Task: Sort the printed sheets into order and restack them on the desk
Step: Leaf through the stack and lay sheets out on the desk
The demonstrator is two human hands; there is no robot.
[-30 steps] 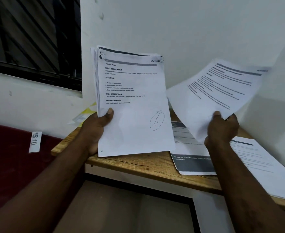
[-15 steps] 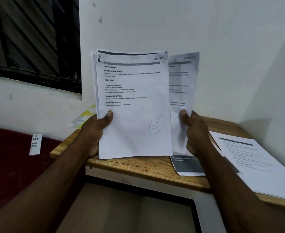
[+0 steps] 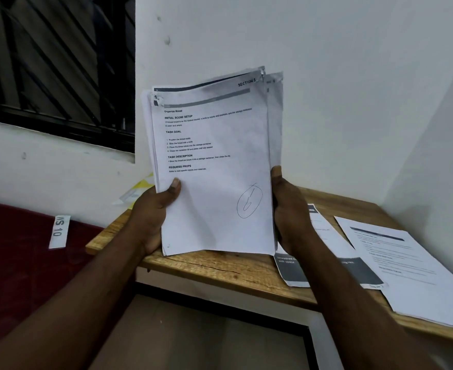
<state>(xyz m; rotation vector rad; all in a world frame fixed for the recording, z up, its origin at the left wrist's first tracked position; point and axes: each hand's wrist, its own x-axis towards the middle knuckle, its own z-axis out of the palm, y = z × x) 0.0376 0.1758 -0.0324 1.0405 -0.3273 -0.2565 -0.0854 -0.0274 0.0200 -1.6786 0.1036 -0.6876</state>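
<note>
I hold a stack of printed sheets [image 3: 214,169] upright above the wooden desk [image 3: 220,271]. Its front page reads "Organize Bread", is marked SECTION 1 and carries a circled pen mark low on the right. My left hand [image 3: 153,217] grips the stack's lower left edge, thumb on the front page. My right hand [image 3: 287,212] grips the lower right edge, where one sheet [image 3: 274,116] sticks out slightly behind the others. Two more printed sheets lie on the desk to the right: one with a dark band [image 3: 327,273] and one white page [image 3: 412,268].
The desk sits in a corner of white walls. A dark barred window [image 3: 54,62] is at upper left. A dark red surface with a white "WS 10" label [image 3: 59,232] lies to the left. Yellow and white paper [image 3: 137,192] lies at the desk's far left.
My right hand carried a loose sheet from the right, brought it behind the stack and now grips the stack's right edge. The stack has tilted slightly, its right corner higher.
</note>
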